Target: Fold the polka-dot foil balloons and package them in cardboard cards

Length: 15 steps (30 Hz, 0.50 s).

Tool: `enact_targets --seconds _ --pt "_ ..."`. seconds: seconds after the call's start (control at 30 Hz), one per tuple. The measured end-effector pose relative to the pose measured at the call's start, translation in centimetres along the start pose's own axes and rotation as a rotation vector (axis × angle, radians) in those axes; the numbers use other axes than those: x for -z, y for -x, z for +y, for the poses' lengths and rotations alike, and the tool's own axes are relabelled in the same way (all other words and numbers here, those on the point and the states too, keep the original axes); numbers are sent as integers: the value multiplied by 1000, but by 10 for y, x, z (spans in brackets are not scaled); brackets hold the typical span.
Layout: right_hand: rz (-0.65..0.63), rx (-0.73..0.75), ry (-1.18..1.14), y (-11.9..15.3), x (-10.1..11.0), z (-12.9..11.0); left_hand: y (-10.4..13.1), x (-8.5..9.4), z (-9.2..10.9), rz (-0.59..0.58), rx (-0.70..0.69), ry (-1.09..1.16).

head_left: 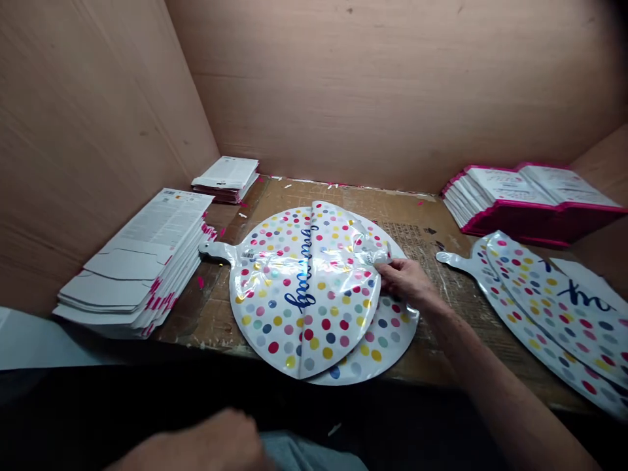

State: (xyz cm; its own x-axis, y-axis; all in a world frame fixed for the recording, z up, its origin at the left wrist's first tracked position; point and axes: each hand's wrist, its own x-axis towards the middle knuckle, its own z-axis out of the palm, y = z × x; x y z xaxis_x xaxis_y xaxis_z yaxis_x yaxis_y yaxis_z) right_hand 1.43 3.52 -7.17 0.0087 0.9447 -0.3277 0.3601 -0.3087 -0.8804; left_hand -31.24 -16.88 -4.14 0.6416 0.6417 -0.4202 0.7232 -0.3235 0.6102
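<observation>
A flat foil balloon (pixel 275 288), white with coloured dots and blue lettering, lies partly folded over itself on the cardboard-covered table (pixel 279 196). Its tail points left. My right hand (pixel 405 281) pinches the balloon at the right edge of the folded part. Low in the view, my left hand (pixel 206 445) is blurred in front of the table edge, away from the balloon; its fingers cannot be made out.
White printed card sleeves (pixel 132 261) are stacked at left, with a smaller stack (pixel 228 173) behind. Pink-edged packs (pixel 520 196) stand at the back right. More dotted balloons (pixel 540 314) lie at right. Wooden walls (pixel 383 85) enclose the back and sides.
</observation>
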Motion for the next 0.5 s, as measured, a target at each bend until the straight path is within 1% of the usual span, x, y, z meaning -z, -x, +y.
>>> enact_targets --seconds 0.03,0.07,0.1,0.13,0.17,0.2,0.23,0.27,0.3,0.33,0.4,0.43,0.47,0.5 --pt "47 21 140 2 7 2 -12 13 2 63 42 36" --pt "119 70 297 4 10 3 -26 27 3 162 127 35" --pt "218 146 464 8 11 3 -40 40 4 294 252 -10" --pt "334 254 624 13 9 1 -53 50 5 384 375 -64" --pt "441 382 759 17 4 -1 -66 56 6 447 480 -111" --pt "506 511 862 20 -4 -3 -76 58 8 470 548 -135" --pt "512 626 935 22 -12 -5 -85 56 10 461 578 -129" --pt "457 712 987 22 -21 -6 -91 50 12 443 578 -96" --pt "370 763 1024 20 -30 -6 -96 42 15 423 563 -43" --pt "282 783 1045 16 -36 -5 -98 34 18 398 544 25" --pt "166 756 1033 9 -42 -2 -99 21 26 323 512 215" --pt "130 735 991 8 -41 0 -98 18 30 261 489 354" --pt "99 715 914 10 -38 1 -96 19 35 189 454 525" --pt "68 699 807 16 -33 1 -94 24 40 132 407 718"
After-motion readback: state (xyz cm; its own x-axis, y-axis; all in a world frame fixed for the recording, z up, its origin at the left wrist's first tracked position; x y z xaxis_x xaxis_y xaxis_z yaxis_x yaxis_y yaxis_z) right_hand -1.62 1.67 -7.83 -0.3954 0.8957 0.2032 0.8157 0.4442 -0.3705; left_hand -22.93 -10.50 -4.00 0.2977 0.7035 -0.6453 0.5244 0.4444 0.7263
